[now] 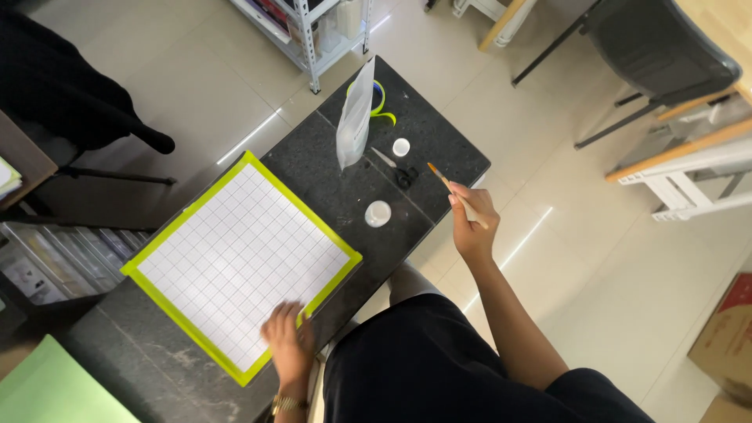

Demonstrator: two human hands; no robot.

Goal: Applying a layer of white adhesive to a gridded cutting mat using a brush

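Gripping a thin paintbrush [457, 195] in the right hand [472, 222], fingers closed around the pale handle, just off the counter's [313, 168] right edge and above the floor. Running diagonally, the brush's long axis, with the orange-tipped bristle end pointing up and to the left toward the counter's far right corner, and the handle end poking out past the knuckles toward the lower right. Pressing flat on the near corner of a white gridded mat [239, 254] with a yellow-green border, the left hand [288, 338], fingers spread and holding nothing. Lying turned like a diamond on the dark speckled counter, the mat, with one corner pointing at the far end and its near corner reaching the counter's near edge. Sitting between mat and brush, a small round white cup [377, 213], close to the right edge. Lying farther back, a pair of small scissors [395, 168] with a little white lid [401, 146] just beyond them. Standing upright at the far end, a clear resealable pouch [355, 117], with a yellow and blue ring-shaped thing [381, 106] partly hidden behind it.
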